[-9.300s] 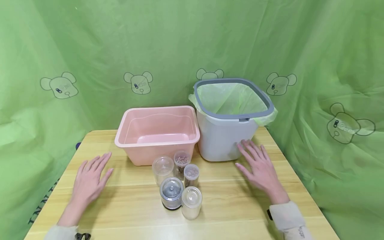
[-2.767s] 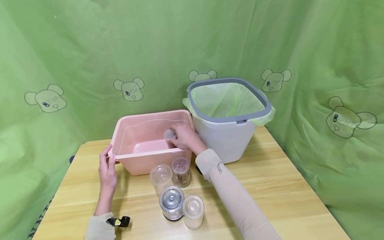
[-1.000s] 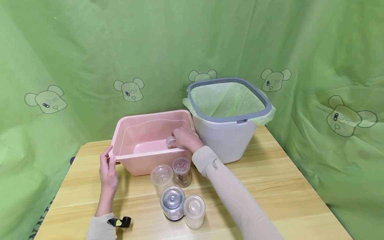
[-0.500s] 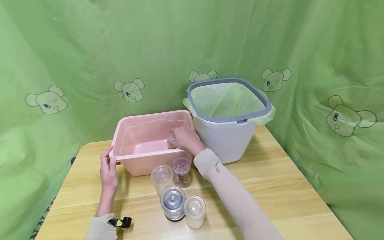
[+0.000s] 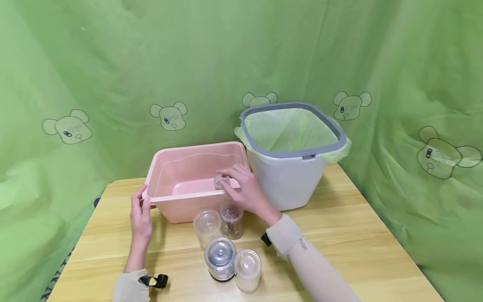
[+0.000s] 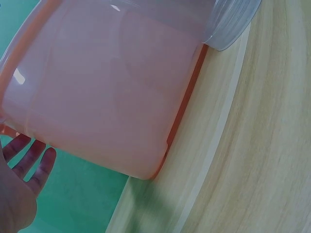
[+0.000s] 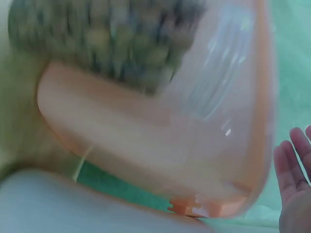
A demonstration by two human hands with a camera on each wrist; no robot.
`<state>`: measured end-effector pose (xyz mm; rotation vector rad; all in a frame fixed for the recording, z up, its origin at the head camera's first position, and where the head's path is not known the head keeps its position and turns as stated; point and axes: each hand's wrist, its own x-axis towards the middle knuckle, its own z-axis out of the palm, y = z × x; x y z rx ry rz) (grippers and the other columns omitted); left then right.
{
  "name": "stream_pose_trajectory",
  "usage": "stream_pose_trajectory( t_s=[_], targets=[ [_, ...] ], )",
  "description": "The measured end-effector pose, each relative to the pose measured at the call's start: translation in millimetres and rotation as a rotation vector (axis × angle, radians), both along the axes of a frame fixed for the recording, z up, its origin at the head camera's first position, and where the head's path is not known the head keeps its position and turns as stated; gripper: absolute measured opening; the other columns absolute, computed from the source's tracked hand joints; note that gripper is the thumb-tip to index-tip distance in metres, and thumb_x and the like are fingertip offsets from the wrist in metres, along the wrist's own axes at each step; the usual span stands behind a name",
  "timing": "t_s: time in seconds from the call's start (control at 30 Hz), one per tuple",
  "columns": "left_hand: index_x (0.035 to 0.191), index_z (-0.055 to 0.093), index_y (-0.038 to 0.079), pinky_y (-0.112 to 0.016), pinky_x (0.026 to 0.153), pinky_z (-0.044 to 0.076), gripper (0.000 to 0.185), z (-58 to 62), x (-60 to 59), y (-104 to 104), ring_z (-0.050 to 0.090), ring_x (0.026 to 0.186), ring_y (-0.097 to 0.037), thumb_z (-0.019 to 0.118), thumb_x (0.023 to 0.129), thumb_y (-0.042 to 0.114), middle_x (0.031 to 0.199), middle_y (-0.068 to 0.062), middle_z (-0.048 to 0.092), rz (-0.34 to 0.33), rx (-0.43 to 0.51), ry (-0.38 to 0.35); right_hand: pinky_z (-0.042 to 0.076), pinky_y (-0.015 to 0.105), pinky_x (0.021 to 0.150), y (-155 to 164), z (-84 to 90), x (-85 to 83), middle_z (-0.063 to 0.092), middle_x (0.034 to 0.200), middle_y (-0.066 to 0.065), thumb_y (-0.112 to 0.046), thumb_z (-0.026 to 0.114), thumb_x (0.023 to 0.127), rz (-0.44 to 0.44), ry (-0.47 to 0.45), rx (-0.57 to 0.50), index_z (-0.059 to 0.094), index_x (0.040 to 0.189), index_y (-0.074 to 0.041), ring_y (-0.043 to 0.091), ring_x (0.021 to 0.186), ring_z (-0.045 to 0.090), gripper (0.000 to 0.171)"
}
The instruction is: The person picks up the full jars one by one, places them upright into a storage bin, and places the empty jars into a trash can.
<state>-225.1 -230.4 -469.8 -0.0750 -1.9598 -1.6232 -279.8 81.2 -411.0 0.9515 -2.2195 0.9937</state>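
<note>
In the head view, my right hand (image 5: pixel 245 191) has drawn back from inside the pink rectangular plastic tub (image 5: pixel 196 201) and now hangs over its near rim, fingers straightened and released. The small clear lidded jar of brown pellets (image 5: pixel 221 181) that it carried rests inside the tub near its right wall. My left hand (image 5: pixel 140 214) still touches the tub's left near corner, fingers relaxed. Four more clear jars (image 5: pixel 226 239) wait at the bench's near edge.

The left wrist view shows the tub wall and open fingers (image 6: pixel 29 160).

The right wrist view is blurred. No readable writing anywhere.
</note>
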Motion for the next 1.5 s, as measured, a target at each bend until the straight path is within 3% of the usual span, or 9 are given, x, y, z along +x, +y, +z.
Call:
stream_pose_trajectory(
  t_s=[0.17, 0.37, 0.57, 0.73, 1.0, 1.17, 1.5],
  targets=[
    [0.148, 0.047, -0.005, -0.011, 0.081, 0.051, 0.042, 1.1, -0.3, 0, 0.057, 0.094, -0.003, 0.043, 0.109, 0.010, 0.137, -0.033, 0.056, 0.011, -0.015, 0.019, 0.059, 0.035, 0.080, 17, -11.8, 23.7, 0.070, 0.098, -0.002, -0.016, 0.072, 0.095, 0.071, -0.160, -0.083, 0.076, 0.110, -0.011, 0.018, 0.090, 0.066, 0.017],
    [0.148, 0.046, -0.007, -0.015, 0.081, 0.053, 0.043, 0.6, -0.9, 0, 0.057, 0.094, -0.002, 0.044, 0.108, 0.009, 0.140, -0.033, 0.056, 0.005, -0.014, 0.022, 0.060, 0.039, 0.083, 29, -33.3, 37.7, 0.071, 0.101, -0.005, -0.020, 0.073, 0.096, 0.067, -0.254, -0.053, 0.077, 0.111, -0.014, 0.016, 0.093, 0.067, 0.017],
    [0.149, 0.045, -0.006, -0.015, 0.082, 0.053, 0.043, -0.4, -0.8, 1, 0.056, 0.095, -0.002, 0.043, 0.108, 0.009, 0.138, -0.033, 0.056, -0.002, -0.012, 0.010, 0.057, 0.047, 0.098, 34, -55.3, 44.8, 0.071, 0.121, -0.001, -0.023, 0.078, 0.092, 0.009, -0.292, -0.004, 0.073, 0.125, -0.014, 0.019, 0.111, 0.067, 0.034],
    [0.149, 0.046, -0.006, -0.016, 0.082, 0.053, 0.043, -0.6, -1.3, 1, 0.057, 0.095, -0.003, 0.044, 0.109, 0.009, 0.138, -0.033, 0.056, 0.000, -0.008, 0.016, 0.050, 0.050, 0.110, 33, -64.9, 45.6, 0.066, 0.137, 0.001, -0.034, 0.082, 0.088, -0.045, -0.348, 0.069, 0.067, 0.138, -0.014, 0.023, 0.128, 0.059, 0.056],
    [0.148, 0.046, -0.007, -0.015, 0.080, 0.053, 0.043, -1.4, -0.5, 0, 0.057, 0.093, -0.003, 0.044, 0.108, 0.007, 0.136, -0.034, 0.056, 0.004, -0.015, 0.021, 0.054, 0.044, 0.104, 32, -70.3, 45.3, 0.059, 0.129, 0.001, -0.039, 0.089, 0.080, -0.060, -0.489, 0.157, 0.061, 0.144, -0.018, 0.018, 0.116, 0.061, 0.072],
    [0.147, 0.046, -0.008, -0.015, 0.080, 0.053, 0.042, -1.2, -0.6, 0, 0.057, 0.094, -0.002, 0.044, 0.108, 0.007, 0.138, -0.033, 0.056, 0.002, -0.012, 0.031, 0.054, 0.044, 0.104, 33, -67.6, 45.4, 0.062, 0.132, 0.000, -0.040, 0.088, 0.081, -0.052, -0.473, 0.225, 0.058, 0.144, -0.020, 0.019, 0.118, 0.063, 0.073],
    [0.148, 0.046, -0.007, -0.016, 0.080, 0.054, 0.042, -2.6, -1.9, -1, 0.057, 0.094, -0.003, 0.045, 0.108, 0.008, 0.139, -0.033, 0.055, -0.009, -0.004, 0.029, 0.057, 0.034, 0.091, 34, -56.8, 51.4, 0.061, 0.120, -0.006, -0.042, 0.087, 0.081, -0.070, -0.366, 0.270, 0.059, 0.144, -0.022, 0.009, 0.102, 0.062, 0.072]
  ],
)
